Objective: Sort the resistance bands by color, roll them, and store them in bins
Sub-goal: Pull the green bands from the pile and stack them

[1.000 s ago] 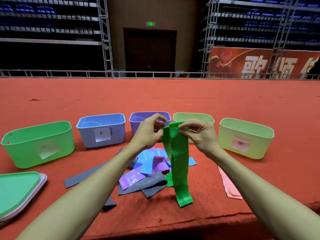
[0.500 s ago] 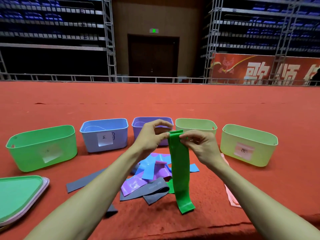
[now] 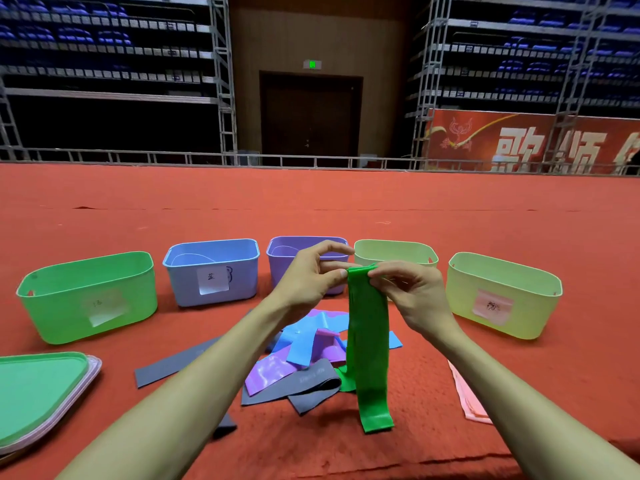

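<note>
Both hands are raised in front of the purple bin (image 3: 281, 268). The left hand (image 3: 308, 278) pinches the upper edge of the green resistance band (image 3: 369, 341) with thumb and curled fingers, the forefinger lifted clear above the pinch. The right hand (image 3: 412, 292) pinches the same edge from the other side, its fingers bent closely over the band. The hands nearly meet at the band's top.

The band hangs straight down from that grip, on the near side of the purple bin and slightly to its right. Its lower end touches the red carpet (image 3: 311, 202) and curls there.

Nearer the person than the purple bin lies a loose heap: a blue band (image 3: 304, 344), a purple band (image 3: 266, 372) and a grey band (image 3: 304, 382), overlapping. A second grey band (image 3: 166, 368) extends left of the heap. Pink bands (image 3: 467, 400) lie flat, near and well to the right.

The blue bin (image 3: 242, 278) stands just left of the purple bin, and the green bin (image 3: 52, 306) further left. A pale green bin (image 3: 394, 249) stands just right, and a yellow-green bin (image 3: 460, 296) beyond it. Stacked lids (image 3: 38, 389) lie far left and near.
</note>
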Motion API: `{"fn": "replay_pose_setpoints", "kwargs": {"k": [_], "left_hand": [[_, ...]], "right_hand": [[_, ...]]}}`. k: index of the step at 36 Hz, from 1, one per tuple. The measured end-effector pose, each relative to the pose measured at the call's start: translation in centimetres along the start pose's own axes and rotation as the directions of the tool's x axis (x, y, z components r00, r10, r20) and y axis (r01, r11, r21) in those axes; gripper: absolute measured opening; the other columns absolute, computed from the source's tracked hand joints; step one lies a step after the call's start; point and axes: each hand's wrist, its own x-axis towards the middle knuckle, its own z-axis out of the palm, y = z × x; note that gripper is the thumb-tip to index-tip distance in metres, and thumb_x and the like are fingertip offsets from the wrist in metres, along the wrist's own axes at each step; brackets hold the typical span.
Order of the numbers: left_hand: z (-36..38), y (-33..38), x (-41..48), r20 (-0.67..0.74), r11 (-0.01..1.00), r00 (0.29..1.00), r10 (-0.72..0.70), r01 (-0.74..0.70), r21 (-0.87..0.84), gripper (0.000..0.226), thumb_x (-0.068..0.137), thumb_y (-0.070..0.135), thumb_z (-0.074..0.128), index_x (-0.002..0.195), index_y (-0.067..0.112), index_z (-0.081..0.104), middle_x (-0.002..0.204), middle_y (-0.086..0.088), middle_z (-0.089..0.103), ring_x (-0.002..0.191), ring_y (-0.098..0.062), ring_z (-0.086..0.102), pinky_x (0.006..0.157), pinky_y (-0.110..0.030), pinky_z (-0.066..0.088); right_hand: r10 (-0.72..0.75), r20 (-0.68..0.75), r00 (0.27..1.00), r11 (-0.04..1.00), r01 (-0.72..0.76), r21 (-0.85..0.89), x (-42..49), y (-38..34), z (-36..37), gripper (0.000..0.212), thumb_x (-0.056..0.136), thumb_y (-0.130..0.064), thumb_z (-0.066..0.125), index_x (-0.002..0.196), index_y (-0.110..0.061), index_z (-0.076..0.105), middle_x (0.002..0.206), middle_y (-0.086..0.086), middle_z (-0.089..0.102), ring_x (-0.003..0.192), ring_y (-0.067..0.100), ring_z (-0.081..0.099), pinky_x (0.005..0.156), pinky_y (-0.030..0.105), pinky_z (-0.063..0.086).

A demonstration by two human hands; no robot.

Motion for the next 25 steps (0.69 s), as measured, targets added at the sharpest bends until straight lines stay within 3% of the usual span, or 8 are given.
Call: {"fn": "replay_pose_setpoints", "kwargs": {"k": [11,25], "left_hand": [[0.12,-0.04,-0.1,-0.01,1.0,1.0,-0.01,0.009,-0.017,0.024,0.093,-0.007,0.053,0.11,0.01,0.059,0.1,-0.011,0.074,0.101,-0.024,0.069,0.087,-0.03,0.055],[0.27,0.16,-0.39,-0.026,0.999,0.999,0.036,-0.035,0.03,0.026,0.093,-0.009,0.049,0.109,0.008,0.06,0.104,-0.011,0.073,0.1,-0.02,0.068,0.091,-0.033,0.053]], "right_hand": [[-0.034,0.044,0.998,0.999,0.035,-0.013,-0.32,-0.12,-0.11,0.026,0.077,0.011,0.07,0.086,-0.013,0.072,0.083,-0.022,0.071,0.076,0.002,0.067,0.072,0.016,0.052],[-0.009,0.024,1.0,0.999,0.01,-0.046,-0.28,-0.4,-0.2,0.038,0.076,0.011,0.07,0.083,-0.026,0.071,0.083,-0.021,0.071,0.077,0.005,0.068,0.073,0.021,0.054]]}}
